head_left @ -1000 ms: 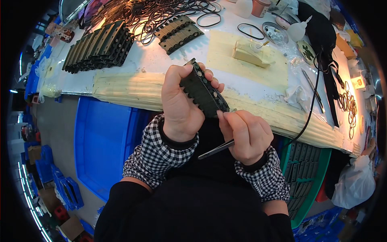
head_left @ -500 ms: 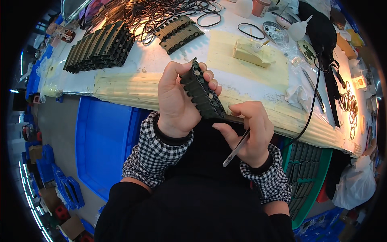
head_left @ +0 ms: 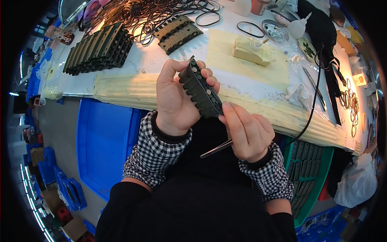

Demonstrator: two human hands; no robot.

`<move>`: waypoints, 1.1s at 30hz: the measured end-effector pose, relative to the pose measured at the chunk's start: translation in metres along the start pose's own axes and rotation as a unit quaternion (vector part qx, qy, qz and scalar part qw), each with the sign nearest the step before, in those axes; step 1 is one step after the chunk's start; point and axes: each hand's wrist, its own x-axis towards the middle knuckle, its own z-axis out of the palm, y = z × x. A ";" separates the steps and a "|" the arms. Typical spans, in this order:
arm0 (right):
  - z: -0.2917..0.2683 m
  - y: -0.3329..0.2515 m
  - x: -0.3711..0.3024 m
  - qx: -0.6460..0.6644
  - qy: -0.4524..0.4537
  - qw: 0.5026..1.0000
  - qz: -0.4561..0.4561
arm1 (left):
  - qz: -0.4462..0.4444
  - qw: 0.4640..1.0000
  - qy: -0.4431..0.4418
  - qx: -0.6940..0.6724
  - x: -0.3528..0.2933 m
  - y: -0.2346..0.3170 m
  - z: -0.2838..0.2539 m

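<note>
My left hand (head_left: 174, 99) is closed around a dark green, ribbed piece (head_left: 198, 90) with a row of round wheel-like discs and a thin beaded strip along its side. The piece is tilted, its lower end toward my right hand (head_left: 249, 131). Thumb and fingertips of that hand touch the piece's lower end. Metal tweezers (head_left: 216, 149) are tucked in the same hand, one end sticking out to the lower left. Whatever the right fingertips pinch at the strip's end is too small to make out.
Similar pieces are stacked (head_left: 100, 48) at the back left, near two more (head_left: 177, 34) and a tangle of dark rubber loops (head_left: 161, 14). A yellowish block (head_left: 252, 51) and a second slim tool (head_left: 314, 86) lie to the right. Below are a blue bin (head_left: 100, 149) and a green crate (head_left: 304, 209).
My right hand has moved up and left until its fingertips reach the piece's lower end. The tweezers have swung to a flatter angle. My left hand still holds the piece.
</note>
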 end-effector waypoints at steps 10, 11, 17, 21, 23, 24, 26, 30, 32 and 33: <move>0.000 -0.001 0.005 0.191 -0.008 0.972 0.139 | 0.057 0.998 -0.013 0.036 -0.002 -0.007 0.001; -0.003 -0.005 0.005 0.183 -0.011 0.973 0.137 | 0.065 0.997 -0.012 0.043 -0.002 -0.008 0.002; -0.014 -0.004 0.018 0.331 -0.040 0.901 0.277 | 0.121 0.978 -0.086 0.147 -0.004 -0.017 -0.002; -0.018 -0.001 0.023 0.319 -0.083 0.898 0.293 | 0.174 0.951 -0.097 0.237 -0.007 -0.023 -0.003; -0.015 -0.001 0.021 0.313 -0.069 0.903 0.286 | 0.187 0.942 -0.107 0.258 -0.006 -0.024 -0.006; -0.014 -0.002 0.019 0.291 -0.064 0.913 0.278 | 0.191 0.940 -0.104 0.264 -0.006 -0.024 -0.005; -0.011 -0.004 0.017 0.247 -0.055 0.932 0.261 | 0.189 0.942 -0.095 0.261 -0.006 -0.025 -0.003; -0.006 -0.007 0.014 0.215 -0.045 0.948 0.230 | 0.183 0.947 -0.057 0.256 -0.011 -0.026 0.004; -0.008 -0.005 0.014 0.230 -0.051 0.948 0.214 | 0.172 0.954 -0.058 0.241 -0.013 -0.025 0.004; -0.009 -0.004 0.013 0.252 -0.047 0.942 0.217 | 0.160 0.959 -0.069 0.222 -0.012 -0.024 0.002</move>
